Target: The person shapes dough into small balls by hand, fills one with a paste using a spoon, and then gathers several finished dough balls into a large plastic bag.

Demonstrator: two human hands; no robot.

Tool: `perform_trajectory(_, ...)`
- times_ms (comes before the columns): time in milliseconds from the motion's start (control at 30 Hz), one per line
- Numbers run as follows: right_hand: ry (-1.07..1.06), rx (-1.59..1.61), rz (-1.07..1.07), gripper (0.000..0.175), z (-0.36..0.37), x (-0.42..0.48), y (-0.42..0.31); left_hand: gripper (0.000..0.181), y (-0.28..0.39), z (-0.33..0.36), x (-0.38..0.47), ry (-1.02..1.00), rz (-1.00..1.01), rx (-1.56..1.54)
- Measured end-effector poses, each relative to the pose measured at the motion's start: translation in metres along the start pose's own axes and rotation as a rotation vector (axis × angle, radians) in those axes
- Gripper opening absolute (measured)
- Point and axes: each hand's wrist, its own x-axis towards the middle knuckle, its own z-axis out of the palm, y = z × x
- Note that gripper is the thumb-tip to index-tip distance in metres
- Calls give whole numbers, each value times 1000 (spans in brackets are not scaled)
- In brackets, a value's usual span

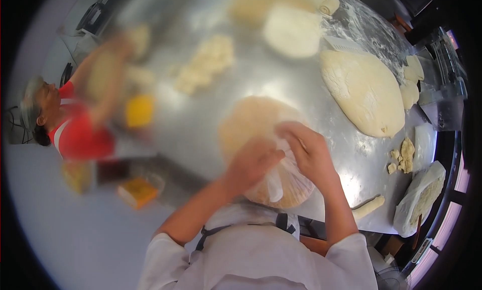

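A round, tan mass (241, 120), blurred in its upper part, lies on the metal table before me, with clear plastic film (297, 180) gathered over its near side. My left hand (254, 162) is over its middle, fingers bent at the film. Close beside it on the right, my right hand (307, 147) has its thumb and fingers bent at the top edge of the film. Motion blur hides the fingertips, so what each hand grips is not clear. A white strip (275, 184) shows under or on the film between the hands.
A large dough slab (365, 90) lies right of centre, a white scraper (342, 44) at its top edge. Further items are a pale dough round (293, 32), dough pieces (207, 64), scraps (406, 154), a dough roll (369, 207) and a plastic-wrapped tray (421, 199). A co-worker (81, 128) reaches over the table at left.
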Motion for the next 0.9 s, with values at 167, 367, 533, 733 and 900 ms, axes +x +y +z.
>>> perform_trajectory(167,-283,128,234,19,2,4,22,41,-7,14,6,101,44,163)
perform_trajectory(367,-679,387,496,17,-13,27,47,41,-8,20,-6,190,-35,204)
perform_trajectory(533,-749,213,302,17,-12,37,47,30,-6,16,-3,205,-66,219)
perform_trajectory(733,-579,-203,-107,13,-2,20,39,26,0,4,1,192,-88,133)
perform_trajectory(900,-491,-383,-152,10,-12,1,54,24,13,-6,-21,44,-266,76)
